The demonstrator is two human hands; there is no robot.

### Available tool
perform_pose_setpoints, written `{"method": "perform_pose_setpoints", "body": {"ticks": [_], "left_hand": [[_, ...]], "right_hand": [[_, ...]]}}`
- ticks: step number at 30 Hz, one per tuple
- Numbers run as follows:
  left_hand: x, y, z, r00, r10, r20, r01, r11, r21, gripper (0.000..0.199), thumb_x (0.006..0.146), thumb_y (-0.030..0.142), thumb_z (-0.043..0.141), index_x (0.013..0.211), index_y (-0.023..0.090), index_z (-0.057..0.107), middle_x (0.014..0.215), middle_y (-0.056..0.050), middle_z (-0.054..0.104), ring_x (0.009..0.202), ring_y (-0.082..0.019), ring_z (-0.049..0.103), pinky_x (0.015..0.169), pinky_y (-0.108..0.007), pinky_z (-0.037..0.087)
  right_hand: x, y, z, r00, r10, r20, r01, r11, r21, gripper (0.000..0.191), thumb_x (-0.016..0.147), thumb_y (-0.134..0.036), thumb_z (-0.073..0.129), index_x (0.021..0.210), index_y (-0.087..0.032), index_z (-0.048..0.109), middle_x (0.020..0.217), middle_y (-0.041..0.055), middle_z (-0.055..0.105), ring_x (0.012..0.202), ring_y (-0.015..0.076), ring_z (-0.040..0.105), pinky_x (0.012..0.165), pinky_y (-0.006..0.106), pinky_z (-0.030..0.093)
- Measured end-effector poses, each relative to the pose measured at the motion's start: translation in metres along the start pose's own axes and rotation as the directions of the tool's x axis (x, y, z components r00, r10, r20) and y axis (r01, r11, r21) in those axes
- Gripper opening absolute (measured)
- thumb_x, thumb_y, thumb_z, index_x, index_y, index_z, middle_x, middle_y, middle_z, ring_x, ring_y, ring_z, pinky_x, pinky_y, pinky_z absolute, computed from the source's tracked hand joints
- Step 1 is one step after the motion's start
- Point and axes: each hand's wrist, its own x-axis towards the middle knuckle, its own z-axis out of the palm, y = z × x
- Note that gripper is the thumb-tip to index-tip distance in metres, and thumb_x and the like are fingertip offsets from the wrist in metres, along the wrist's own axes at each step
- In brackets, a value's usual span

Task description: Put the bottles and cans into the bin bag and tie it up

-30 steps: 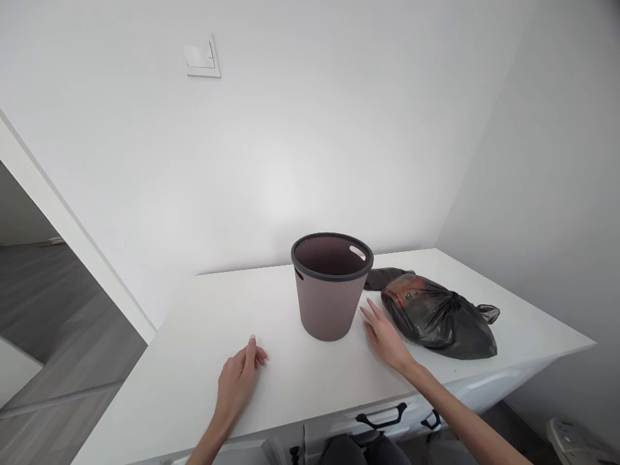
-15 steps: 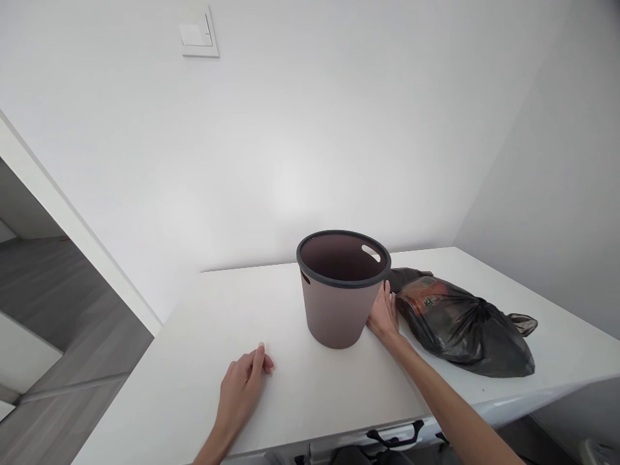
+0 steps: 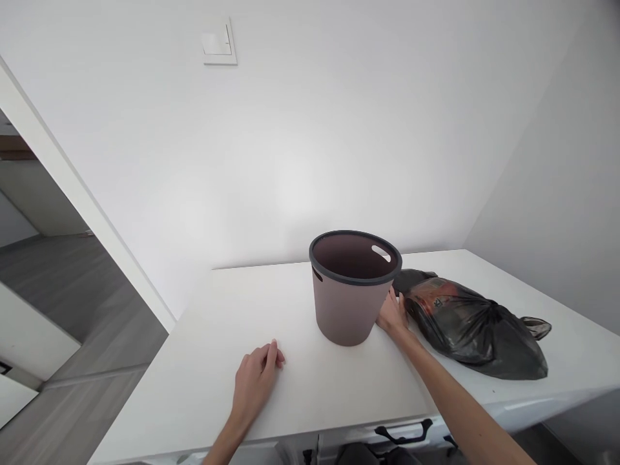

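A mauve waste bin (image 3: 345,313) with a dark rim and cut-out handles stands upright on the white tabletop (image 3: 310,394). Beside its right side, my right hand (image 3: 393,314) rests low between the bin and a knotted black plastic bag (image 3: 477,336). Its visible fingers are extended and slightly apart; the bin hides part of the hand. The bag lies on its side, with something orange-red showing through the plastic. My left hand (image 3: 256,374) lies on the tabletop in front and to the left of the bin, its fingers loosely curled in and nothing visible in them.
A plain white wall (image 3: 290,142) rises behind the table, with a light switch (image 3: 219,42) on it. Below the front edge is a drawer with a black handle (image 3: 403,433). A grey floor (image 3: 116,303) shows at the left.
The view has turned slightly left, so everything appears a little further right. The bin, bag and left hand keep their places; the right hand stays between bin and bag, its fingers shifted slightly.
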Motion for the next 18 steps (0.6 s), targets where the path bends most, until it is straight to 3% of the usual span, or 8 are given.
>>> {"method": "perform_pose_setpoints", "body": {"ticks": [6,11,18], "left_hand": [[-0.002,-0.005,0.001,0.999,0.044,-0.003,-0.043,0.996,0.074,0.056,0.102,0.060,0.028,0.065,0.026,0.054,0.069,-0.001,0.067,0.070,-0.023,0.061,0.080,-0.035,0.046],[-0.005,-0.011,0.001,0.996,0.084,0.019,-0.085,0.993,0.081,0.055,0.101,0.058,0.029,0.065,0.025,0.054,0.065,0.000,0.062,0.066,-0.022,0.059,0.070,-0.031,0.043],[-0.009,-0.009,0.001,0.995,0.075,0.064,-0.076,0.997,0.020,0.055,0.101,0.059,0.030,0.067,0.024,0.055,0.063,0.001,0.056,0.060,-0.019,0.049,0.062,-0.029,0.036]], "right_hand": [[-0.030,-0.011,-0.014,0.999,0.011,0.046,-0.013,1.000,0.026,0.060,0.100,-0.026,0.035,0.158,-0.015,0.043,0.166,0.0144,0.037,0.159,0.0269,0.019,0.126,0.054,0.011],[-0.075,-0.014,-0.030,0.994,-0.093,0.048,0.090,0.994,0.058,0.057,0.108,-0.037,0.022,0.154,-0.017,0.049,0.167,0.0084,0.037,0.160,0.0230,0.018,0.128,0.049,0.010],[-0.138,-0.021,-0.055,0.972,-0.232,0.029,0.228,0.969,0.092,0.062,0.110,-0.045,0.020,0.159,-0.014,0.041,0.163,0.0087,0.044,0.158,0.0227,0.025,0.130,0.046,0.014]]}}
